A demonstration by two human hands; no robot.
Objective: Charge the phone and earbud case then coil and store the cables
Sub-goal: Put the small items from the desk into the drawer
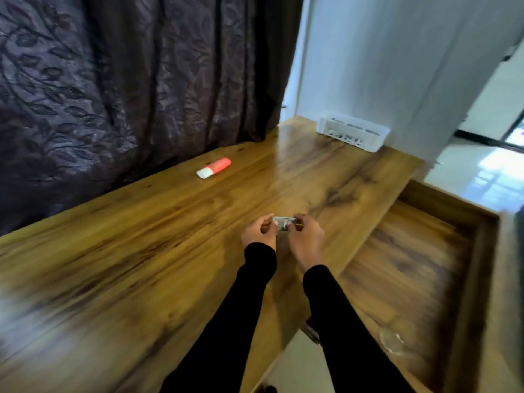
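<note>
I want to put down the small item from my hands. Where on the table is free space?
Both hands pinch the small grey item over the wooden table. Bare wood spreads left of the hands, and between them and the red-and-white object by the curtain. The white basket fills the far corner. The open drawer at right looks bare.

Two arms in long black sleeves

The plain, close-fitting sleeves end at the wrists, leaving the left hand and right hand bare; no rings or watch show.
</note>
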